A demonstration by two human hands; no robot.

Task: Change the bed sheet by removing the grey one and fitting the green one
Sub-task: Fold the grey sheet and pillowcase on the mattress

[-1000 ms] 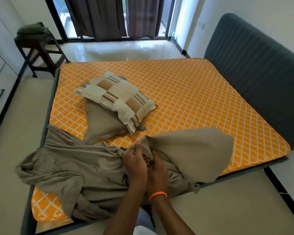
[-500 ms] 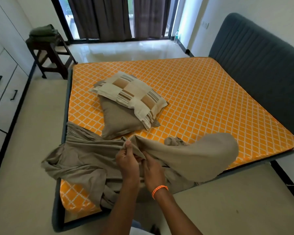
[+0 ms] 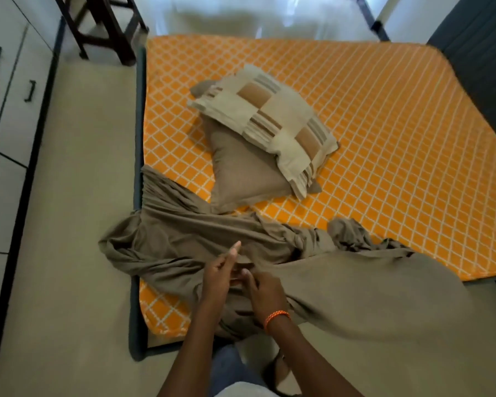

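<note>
Grey sheet (image 3: 355, 287) now spread lower over the mattress (image 3: 384, 124) corner, both hands (image 3: 241, 279) together, pinching its bunched fold.

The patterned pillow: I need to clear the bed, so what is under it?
Under the patterned pillow lies a plain grey-brown pillow, resting on the bare orange mattress. The part of it beneath the patterned pillow is covered, so anything between them cannot be seen.
</note>
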